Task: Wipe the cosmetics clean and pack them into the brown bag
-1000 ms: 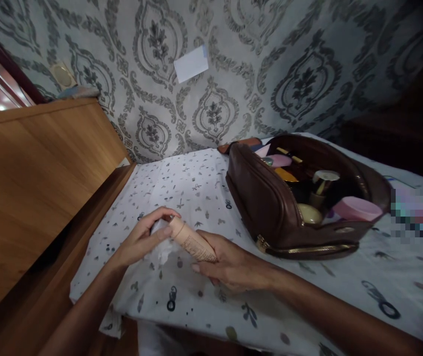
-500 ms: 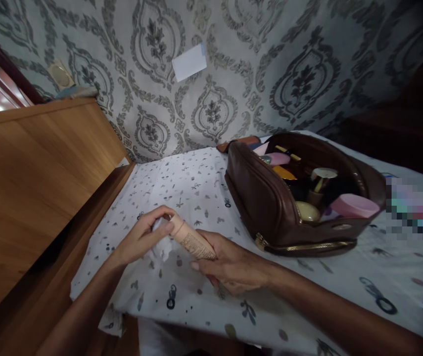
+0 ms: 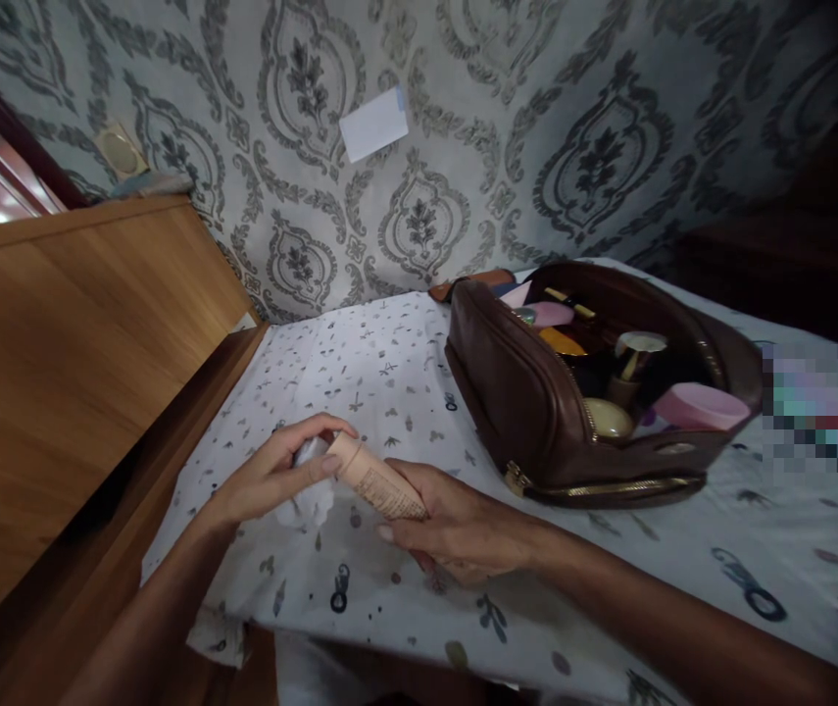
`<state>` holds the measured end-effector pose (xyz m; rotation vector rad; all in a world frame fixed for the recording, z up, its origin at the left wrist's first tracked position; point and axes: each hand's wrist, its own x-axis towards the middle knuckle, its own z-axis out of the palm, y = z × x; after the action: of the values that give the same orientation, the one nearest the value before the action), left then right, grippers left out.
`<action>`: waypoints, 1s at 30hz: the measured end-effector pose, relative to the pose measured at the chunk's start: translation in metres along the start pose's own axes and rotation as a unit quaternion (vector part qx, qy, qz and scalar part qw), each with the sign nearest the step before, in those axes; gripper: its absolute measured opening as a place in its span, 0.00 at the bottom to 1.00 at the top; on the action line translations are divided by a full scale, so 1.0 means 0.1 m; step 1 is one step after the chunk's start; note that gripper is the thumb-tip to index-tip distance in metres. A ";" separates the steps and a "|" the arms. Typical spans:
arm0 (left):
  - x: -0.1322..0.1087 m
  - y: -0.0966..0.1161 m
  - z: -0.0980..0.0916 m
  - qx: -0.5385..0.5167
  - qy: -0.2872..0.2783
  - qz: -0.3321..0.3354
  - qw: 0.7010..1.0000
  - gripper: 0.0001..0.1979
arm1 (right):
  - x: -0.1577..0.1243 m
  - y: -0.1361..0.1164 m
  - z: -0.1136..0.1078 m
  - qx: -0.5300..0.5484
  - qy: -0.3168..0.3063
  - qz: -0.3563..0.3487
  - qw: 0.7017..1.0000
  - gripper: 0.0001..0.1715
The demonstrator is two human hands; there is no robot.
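A peach-coloured tube [image 3: 381, 482] with small printed text lies tilted between my hands, over the patterned white sheet. My right hand [image 3: 455, 520] is wrapped round its lower end. At the upper end, the thumb and fingers of my left hand [image 3: 282, 469] hold a crumpled white wipe or tissue [image 3: 308, 495] against the tube. The part of the wipe inside the left palm is hidden. To the right stands an open brown bag [image 3: 521, 382] with a pink container [image 3: 702, 406], a yellow round item [image 3: 608, 419] and several other cosmetics inside.
A wooden panel [image 3: 80, 343] borders the sheet on the left. Behind is a patterned wall with a white paper [image 3: 374, 125] on it. A brown item [image 3: 473, 284] lies behind the bag. A blurred-out colourful object [image 3: 830, 407] is at the far right.
My left hand has shifted slightly left and down with the wipe, still at the tube's upper end. My right hand and the tube have barely moved.
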<state>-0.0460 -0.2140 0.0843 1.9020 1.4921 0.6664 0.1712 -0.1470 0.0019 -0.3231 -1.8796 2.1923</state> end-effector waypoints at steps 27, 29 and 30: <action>-0.01 0.00 -0.01 -0.007 0.007 -0.051 0.999 0.21 | 0.00 -0.02 0.00 -0.002 -0.004 -0.001 1.000 0.21; 0.00 0.01 -0.02 -0.021 -0.004 -0.057 0.998 0.18 | 0.00 -0.02 -0.01 -0.002 -0.005 -0.004 1.000 0.20; 0.00 0.01 -0.03 -0.032 -0.013 -0.058 0.998 0.22 | 0.00 -0.02 -0.01 -0.002 -0.004 -0.004 1.000 0.20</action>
<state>-0.0478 -0.2141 0.0875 1.7558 1.5337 0.6266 0.1718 -0.1460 0.0041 -0.3082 -1.8855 2.1892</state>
